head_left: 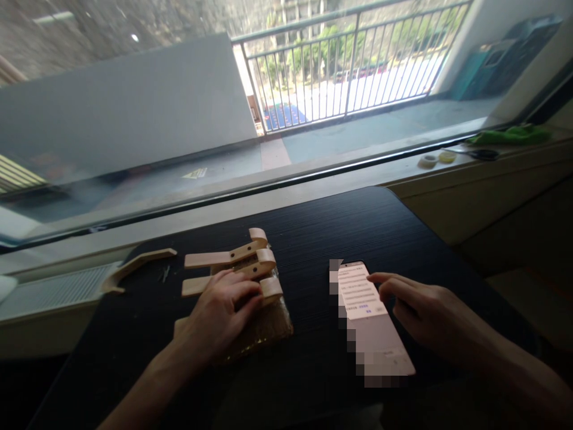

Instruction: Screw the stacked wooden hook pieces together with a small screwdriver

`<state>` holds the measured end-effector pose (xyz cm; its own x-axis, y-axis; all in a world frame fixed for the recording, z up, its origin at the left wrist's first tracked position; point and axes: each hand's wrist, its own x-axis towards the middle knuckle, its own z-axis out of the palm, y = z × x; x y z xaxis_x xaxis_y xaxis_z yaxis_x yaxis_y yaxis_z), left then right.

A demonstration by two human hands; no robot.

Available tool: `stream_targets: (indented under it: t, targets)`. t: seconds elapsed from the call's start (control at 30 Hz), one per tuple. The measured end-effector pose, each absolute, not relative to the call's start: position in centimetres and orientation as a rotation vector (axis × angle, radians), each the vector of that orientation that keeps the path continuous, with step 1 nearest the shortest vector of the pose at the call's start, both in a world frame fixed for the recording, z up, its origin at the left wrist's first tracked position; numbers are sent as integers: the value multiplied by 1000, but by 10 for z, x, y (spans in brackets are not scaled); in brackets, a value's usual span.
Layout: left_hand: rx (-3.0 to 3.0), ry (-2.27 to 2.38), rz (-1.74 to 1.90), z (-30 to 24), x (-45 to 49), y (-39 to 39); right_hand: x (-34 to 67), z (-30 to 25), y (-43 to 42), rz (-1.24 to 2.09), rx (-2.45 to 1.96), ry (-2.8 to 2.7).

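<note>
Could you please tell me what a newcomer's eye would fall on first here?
Probably the lit phone on the dark table, with the right hand at its right edge. Left of it, the left hand rests on pale wooden pieces with curled ends. At the top, a railing stands against bright daylight.

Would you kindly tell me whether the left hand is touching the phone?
Apart. The head view shows a stretch of dark tabletop between the left hand and the phone.

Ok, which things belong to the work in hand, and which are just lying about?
Seemingly in use:
wooden pieces, left hand on them
plastic-wrapped pack, beneath them
phone, right hand at its screen

Seemingly lying about:
curved wooden strip
small metal bits
tape rolls
green cloth
</note>
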<state>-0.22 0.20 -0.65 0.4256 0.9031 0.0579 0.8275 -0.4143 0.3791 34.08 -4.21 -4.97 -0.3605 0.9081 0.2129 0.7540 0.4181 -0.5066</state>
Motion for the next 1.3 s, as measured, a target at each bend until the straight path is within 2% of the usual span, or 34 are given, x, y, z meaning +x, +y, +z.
stream_targets:
  t: [0.63, 1.07, 1.3]
  targets:
    - [2370, 1496, 362, -5, -2, 2, 349, -47, -58, 420, -1380, -2244]
    - [2357, 1500, 365, -7, -2, 2, 339, -53, -62, 562, -1408, -2252]
    - [2353, 1483, 364, -6, -2, 2, 345, -49, -61, 501, -1389, -2268]
